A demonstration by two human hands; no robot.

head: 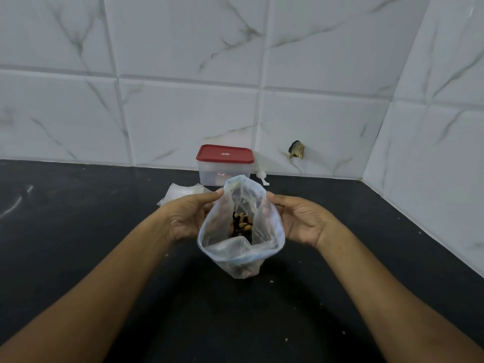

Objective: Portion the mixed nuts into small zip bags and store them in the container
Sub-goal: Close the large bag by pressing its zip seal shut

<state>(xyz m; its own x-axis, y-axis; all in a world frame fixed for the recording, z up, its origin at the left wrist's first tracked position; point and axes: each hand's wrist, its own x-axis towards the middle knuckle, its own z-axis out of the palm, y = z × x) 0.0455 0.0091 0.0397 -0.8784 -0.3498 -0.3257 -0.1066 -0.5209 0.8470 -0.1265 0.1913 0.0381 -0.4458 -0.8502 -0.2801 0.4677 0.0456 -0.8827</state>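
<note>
A clear zip bag (241, 255) with a blue seal stands open above the black counter, and mixed nuts (241, 226) show at its bottom. My left hand (188, 218) grips the bag's left edge near the mouth. My right hand (301, 221) grips its right edge, so the mouth is spread wide. Behind them, by the wall, stands a clear plastic container (225, 171) with its red lid (225, 153) on.
A pile of small clear bags (183, 192) lies left of the container. A white plastic scoop (262, 176) lies to its right. The black counter (78, 231) meets tiled walls at the back and right; a dark hole (296, 149) marks the back wall.
</note>
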